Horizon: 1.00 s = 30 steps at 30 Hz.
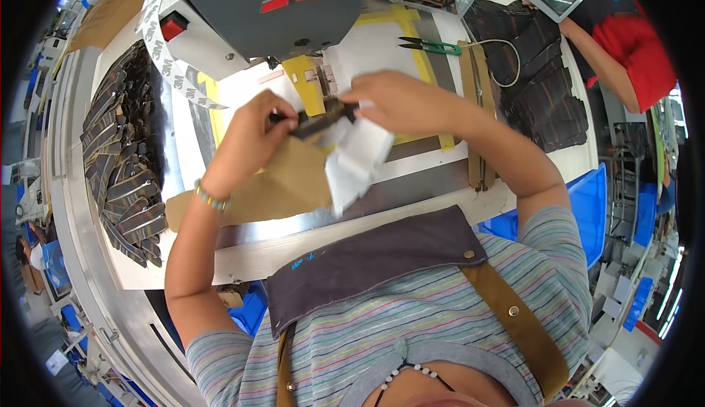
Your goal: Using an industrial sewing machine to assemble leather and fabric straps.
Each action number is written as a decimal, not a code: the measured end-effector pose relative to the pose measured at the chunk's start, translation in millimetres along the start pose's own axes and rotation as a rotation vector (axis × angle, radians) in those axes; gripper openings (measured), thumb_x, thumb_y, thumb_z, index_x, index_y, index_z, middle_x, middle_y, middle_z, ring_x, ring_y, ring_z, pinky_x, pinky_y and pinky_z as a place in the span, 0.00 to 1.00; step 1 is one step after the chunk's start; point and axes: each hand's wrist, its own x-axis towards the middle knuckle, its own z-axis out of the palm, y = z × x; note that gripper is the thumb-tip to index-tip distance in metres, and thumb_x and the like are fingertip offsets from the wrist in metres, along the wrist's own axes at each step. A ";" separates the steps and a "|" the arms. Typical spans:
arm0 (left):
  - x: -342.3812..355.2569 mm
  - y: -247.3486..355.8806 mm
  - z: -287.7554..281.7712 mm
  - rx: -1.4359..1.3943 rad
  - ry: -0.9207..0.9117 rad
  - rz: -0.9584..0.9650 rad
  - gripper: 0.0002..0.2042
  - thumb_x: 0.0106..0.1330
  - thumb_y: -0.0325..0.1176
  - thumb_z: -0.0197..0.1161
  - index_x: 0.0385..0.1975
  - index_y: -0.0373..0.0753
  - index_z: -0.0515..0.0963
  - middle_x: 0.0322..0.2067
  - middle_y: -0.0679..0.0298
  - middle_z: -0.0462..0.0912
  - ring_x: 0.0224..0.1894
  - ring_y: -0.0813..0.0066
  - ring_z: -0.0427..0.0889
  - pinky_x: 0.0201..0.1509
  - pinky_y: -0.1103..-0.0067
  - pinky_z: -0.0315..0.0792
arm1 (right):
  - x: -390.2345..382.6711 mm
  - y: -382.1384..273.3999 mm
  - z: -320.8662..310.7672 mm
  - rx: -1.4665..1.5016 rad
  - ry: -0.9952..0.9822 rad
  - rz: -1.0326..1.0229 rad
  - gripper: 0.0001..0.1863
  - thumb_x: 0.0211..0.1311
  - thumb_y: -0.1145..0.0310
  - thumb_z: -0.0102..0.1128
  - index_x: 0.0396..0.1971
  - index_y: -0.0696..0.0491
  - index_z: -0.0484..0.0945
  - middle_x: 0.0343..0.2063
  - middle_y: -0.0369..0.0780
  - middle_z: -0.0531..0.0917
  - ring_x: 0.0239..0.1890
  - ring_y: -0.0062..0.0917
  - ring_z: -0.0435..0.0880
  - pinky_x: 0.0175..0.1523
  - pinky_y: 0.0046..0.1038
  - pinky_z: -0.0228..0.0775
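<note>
Between my two hands a dark strip of fabric (321, 123) is stretched in front of the sewing machine's needle area (321, 80). My left hand (263, 129), a beaded bracelet on its wrist, pinches the strip's left end. At the other end, my right hand (396, 104) is closed on it, slightly blurred. A crumpled white sheet (358, 161) hangs below my right hand; whether the fingers hold it too, I cannot tell. Under the left hand and the strip lies a brown sheet of paper or card (275, 187).
The grey machine head (272, 11) stands over the far middle, with a white printed tape (163, 55) hanging at its left. Dark striped fabric pieces are heaped at left (125, 172) and stacked at right (543, 99). Green-handled thread snips (433, 46) lie at the back. A co-worker's arm (602, 66) is at right.
</note>
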 end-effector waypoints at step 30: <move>-61.0 55.8 4.1 -0.408 -0.042 -0.008 0.11 0.70 0.25 0.73 0.49 0.37 0.82 0.47 0.67 0.80 0.51 0.78 0.77 0.59 0.80 0.70 | -52.2 60.7 -56.5 -0.061 0.016 0.373 0.15 0.60 0.76 0.65 0.48 0.57 0.80 0.33 0.45 0.80 0.38 0.41 0.81 0.48 0.37 0.76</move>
